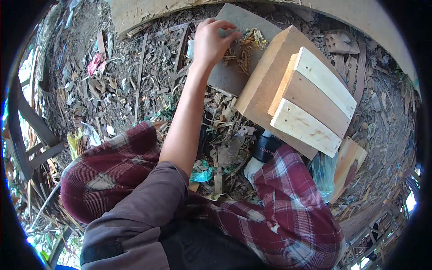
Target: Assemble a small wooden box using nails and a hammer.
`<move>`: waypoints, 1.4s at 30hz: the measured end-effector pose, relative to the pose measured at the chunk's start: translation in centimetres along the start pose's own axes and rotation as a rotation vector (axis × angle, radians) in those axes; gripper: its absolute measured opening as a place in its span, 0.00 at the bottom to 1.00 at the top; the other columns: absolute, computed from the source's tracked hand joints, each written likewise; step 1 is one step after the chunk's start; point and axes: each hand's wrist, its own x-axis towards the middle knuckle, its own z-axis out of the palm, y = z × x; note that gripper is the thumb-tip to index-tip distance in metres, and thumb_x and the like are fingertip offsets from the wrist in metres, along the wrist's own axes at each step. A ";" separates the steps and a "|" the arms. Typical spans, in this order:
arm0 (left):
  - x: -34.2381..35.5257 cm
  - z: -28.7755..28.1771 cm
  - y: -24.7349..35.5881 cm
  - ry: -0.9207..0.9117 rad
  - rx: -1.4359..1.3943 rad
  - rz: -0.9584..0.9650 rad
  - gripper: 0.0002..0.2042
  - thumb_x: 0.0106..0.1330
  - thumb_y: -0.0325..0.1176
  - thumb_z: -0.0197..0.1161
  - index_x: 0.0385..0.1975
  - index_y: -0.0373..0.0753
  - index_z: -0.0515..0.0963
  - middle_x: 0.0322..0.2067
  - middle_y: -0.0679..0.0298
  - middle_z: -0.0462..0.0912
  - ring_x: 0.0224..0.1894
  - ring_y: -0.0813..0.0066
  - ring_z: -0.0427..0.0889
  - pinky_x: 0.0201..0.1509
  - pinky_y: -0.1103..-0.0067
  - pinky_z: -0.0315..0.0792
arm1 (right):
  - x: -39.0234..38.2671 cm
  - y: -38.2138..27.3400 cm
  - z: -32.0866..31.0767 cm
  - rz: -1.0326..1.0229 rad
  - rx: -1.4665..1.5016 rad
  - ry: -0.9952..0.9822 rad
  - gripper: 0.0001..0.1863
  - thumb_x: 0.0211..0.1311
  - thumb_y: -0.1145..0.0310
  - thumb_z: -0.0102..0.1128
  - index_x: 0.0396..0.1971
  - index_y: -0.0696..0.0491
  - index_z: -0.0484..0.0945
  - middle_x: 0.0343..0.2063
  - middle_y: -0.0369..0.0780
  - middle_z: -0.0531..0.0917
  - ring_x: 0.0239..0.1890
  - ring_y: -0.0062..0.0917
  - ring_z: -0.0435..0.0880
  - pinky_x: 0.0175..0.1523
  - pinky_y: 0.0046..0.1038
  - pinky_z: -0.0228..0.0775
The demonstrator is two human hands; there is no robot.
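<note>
My left hand reaches over a grey flat board at the far middle. Its thumb and fingers curve toward each other in a pinch; whatever is between them is too small to make out. Beside the fingertips is a loose pile of thin brown pieces, possibly rusty nails, with some yellowish scraps. To the right, a large brown wooden block or box stands tilted. Resting on it is a slatted wooden piece, with pale outer slats, a browner middle slat and small dark nail marks. My right hand is not visible.
Wood chips and litter cover the ground. A broken brick lies far right. A clear plastic bag and a wood offcut are by my right knee. A long curved-looking board crosses the far edge.
</note>
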 end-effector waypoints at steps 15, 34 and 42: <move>0.9 -0.1 0.3 -0.031 0.109 -0.010 0.09 0.57 0.34 0.65 0.33 0.38 0.80 0.34 0.54 0.81 0.37 0.54 0.80 0.42 0.68 0.74 | -0.8 -0.8 -0.3 -0.017 0.105 0.009 0.28 0.68 0.46 0.47 0.26 0.60 0.72 0.20 0.40 0.70 0.22 0.27 0.67 0.27 0.30 0.57; 0.5 -9.7 7.9 -0.293 -0.829 -0.471 0.14 0.65 0.24 0.57 0.49 0.26 0.75 0.43 0.52 0.81 0.45 0.69 0.83 0.54 0.79 0.76 | -3.6 -1.5 -0.9 0.010 0.280 0.044 0.27 0.68 0.47 0.50 0.21 0.57 0.71 0.14 0.34 0.67 0.17 0.20 0.64 0.23 0.27 0.55; 2.1 -7.4 14.6 -0.346 -0.740 -0.037 0.09 0.62 0.27 0.63 0.41 0.34 0.82 0.38 0.59 0.85 0.31 0.80 0.81 0.38 0.85 0.76 | -6.3 -10.7 -5.4 0.136 0.586 0.085 0.21 0.67 0.49 0.52 0.23 0.51 0.68 0.11 0.30 0.65 0.09 0.11 0.61 0.12 0.17 0.46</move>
